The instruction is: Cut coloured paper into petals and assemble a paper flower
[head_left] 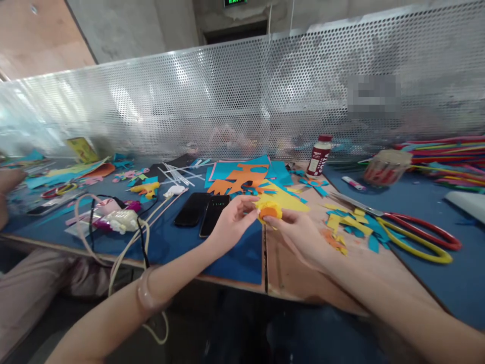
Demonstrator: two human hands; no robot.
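Note:
A small yellow and orange paper flower [269,210] is pinched between both my hands just above the table. My left hand [232,221] grips its left edge with thumb and fingertips. My right hand [295,230] closes on its right side, thumb on top. Under them lie a yellow paper sheet [285,200] and an orange cut-out [238,181] on blue paper.
Two dark phones [202,211] lie left of my hands. Red and yellow scissors [409,228] and paper scraps [350,225] sit to the right, a bottle [319,155] and a jar [386,167] behind. A perforated metal screen [242,96] backs the table. Another person's hand [9,182] is at far left.

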